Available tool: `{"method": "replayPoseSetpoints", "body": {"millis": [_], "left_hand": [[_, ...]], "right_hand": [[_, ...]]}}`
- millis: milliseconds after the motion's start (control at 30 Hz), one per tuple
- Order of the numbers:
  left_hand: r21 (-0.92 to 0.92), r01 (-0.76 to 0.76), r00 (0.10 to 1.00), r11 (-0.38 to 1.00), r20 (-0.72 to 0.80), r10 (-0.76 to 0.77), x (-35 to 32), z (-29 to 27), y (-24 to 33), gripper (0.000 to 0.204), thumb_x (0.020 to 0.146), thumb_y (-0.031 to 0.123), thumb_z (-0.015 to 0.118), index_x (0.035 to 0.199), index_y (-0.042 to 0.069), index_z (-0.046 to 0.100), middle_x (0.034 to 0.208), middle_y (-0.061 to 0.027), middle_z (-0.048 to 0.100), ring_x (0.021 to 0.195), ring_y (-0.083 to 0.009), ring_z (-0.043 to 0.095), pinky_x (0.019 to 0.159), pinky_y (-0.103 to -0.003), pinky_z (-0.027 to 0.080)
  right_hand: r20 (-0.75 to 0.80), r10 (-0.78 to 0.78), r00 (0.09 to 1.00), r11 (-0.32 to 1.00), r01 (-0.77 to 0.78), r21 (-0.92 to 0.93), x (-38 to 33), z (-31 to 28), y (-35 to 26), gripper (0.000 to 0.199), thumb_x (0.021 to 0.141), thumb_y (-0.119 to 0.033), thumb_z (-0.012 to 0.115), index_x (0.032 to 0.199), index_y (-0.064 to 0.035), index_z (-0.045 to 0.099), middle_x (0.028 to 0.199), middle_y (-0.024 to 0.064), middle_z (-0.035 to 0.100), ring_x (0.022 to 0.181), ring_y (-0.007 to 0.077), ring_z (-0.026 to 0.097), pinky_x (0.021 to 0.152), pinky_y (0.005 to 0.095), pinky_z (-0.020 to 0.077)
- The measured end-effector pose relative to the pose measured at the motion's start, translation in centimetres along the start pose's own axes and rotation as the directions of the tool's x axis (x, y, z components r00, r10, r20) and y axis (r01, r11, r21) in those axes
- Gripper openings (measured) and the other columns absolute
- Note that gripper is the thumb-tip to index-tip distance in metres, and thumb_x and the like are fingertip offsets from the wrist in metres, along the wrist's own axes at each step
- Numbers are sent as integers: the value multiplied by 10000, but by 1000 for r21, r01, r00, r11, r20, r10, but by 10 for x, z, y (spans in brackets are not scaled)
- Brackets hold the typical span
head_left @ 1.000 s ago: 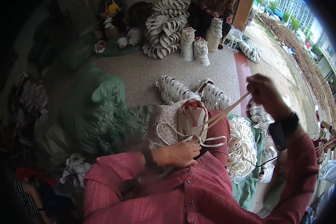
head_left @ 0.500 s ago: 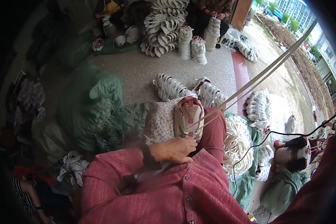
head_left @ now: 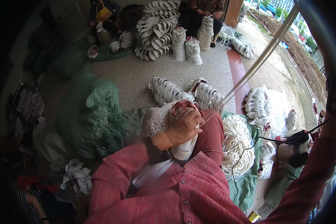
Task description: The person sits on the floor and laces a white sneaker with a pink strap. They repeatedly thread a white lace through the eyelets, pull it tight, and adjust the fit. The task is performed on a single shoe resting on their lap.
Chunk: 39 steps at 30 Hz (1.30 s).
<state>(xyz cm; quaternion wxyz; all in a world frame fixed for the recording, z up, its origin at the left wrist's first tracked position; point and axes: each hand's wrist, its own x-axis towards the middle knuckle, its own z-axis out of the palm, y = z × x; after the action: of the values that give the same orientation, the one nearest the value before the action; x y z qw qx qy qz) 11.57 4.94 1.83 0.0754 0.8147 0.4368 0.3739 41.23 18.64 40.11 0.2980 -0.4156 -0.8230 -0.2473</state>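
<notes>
Pressing down on the upper of a pale shoe, the left hand is curled over it with a firm grasp. Shoe located on the person's lap, toe toward the body, between a flower-patterned cloth and a red trouser leg. A long pale lace runs taut from beside the left fingers to the upper right. Right sleeve raised along the right side; the right hand is lost at the dark rim, so its grip cannot be told.

Progress, as judged: the lace appears to be engaged in the shoe, with a great length drawn out. Tightening and fastening appear outstanding. Eyelets lie under the left hand; the number threaded cannot be verified.

Just beside the leg, a heap of white laces lies on green sheeting. A bulky green sack stands to the left. Beyond the lap, two rows of nested white shoes rest on the floor; their lacing cannot be confirmed.

Farthest off, a tall pile of white shoes stands near a seated co-worker, whose hands are above an upright shoe stack.
</notes>
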Motion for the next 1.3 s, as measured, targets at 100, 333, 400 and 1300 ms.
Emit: {"method": "replayPoseSetpoints", "body": {"millis": [100, 333, 400, 1300], "left_hand": [[-183, 165, 944, 969, 315, -101, 24, 7, -19, 241, 908, 277, 644, 832, 49, 664, 832, -109, 629, 932, -279, 611, 841, -407, 456], [-469, 551, 826, 690, 425, -371, 31, 13, -71, 314, 991, 304, 550, 856, 72, 712, 807, -35, 681, 757, -146, 628, 717, -300, 487], [-631, 604, 796, 486, 504, -335, 42, 12, -69, 345, 997, 311, 543, 835, 51, 702, 793, -40, 699, 685, -103, 620, 656, -256, 504], [-549, 655, 739, 520, 609, -287, 30, -20, -77, 405, 939, 452, 608, 840, 88, 757, 789, 49, 664, 658, -34, 522, 528, -200, 401]], "right_hand": [[30, 150, 988, 657, -122, 744, -15, 22, 77, 434, 1018, -216, 519, 1385, 9, 458, 1344, 122, 553, 1158, 201, 599, 1019, 292, 475], [529, -75, 845, 167, -512, 842, -148, 126, -102, 186, 957, -46, 528, 1095, 11, 639, 837, 58, 632, 647, 119, 640, 621, 230, 520], [562, -259, 785, 211, -522, 827, -209, 158, -138, 263, 865, 113, 601, 1098, -4, 633, 1082, 79, 647, 829, 150, 668, 716, 290, 568], [424, -442, 790, 783, 109, 613, -300, 230, -231, 249, 829, -19, 553, 1065, -34, 474, 921, 147, 569, 835, 326, 635, 698, 411, 511]]}}
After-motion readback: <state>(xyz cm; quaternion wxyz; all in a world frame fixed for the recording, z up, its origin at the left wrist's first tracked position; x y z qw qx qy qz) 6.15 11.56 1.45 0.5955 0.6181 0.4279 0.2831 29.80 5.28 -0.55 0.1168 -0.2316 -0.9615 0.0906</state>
